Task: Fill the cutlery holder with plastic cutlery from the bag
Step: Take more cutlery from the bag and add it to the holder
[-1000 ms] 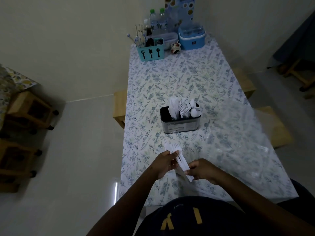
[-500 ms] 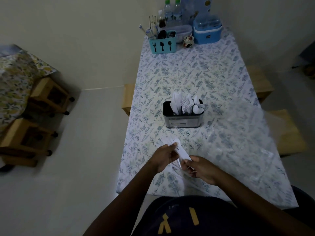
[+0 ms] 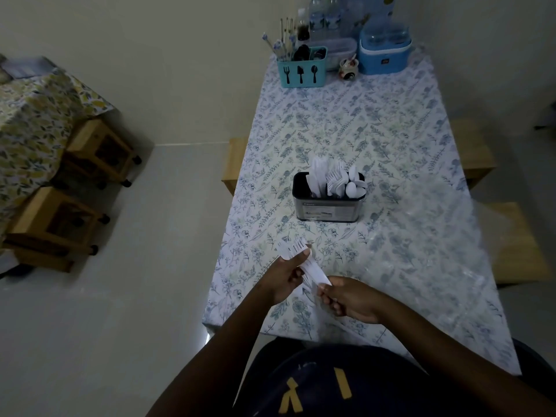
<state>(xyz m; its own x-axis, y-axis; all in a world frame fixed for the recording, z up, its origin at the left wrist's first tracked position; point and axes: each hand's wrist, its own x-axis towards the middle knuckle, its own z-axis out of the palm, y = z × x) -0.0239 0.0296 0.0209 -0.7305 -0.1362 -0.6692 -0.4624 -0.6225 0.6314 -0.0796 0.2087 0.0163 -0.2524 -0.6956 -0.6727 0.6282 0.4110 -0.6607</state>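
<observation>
Forks are gripped by the left hand, pinched by the right hand; holder at 12 o'clock.

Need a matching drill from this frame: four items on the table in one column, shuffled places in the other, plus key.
Things:
1. cutlery holder
2. teal caddy
3. blue box
4. plastic forks

Places:
A. gripped by left hand and right hand, over the near end of the table
B. far end, left corner
C. middle of the table, white cutlery standing in it
D. far end, right of the caddy

Pairs: 1-C, 2-B, 3-D, 4-A
</observation>
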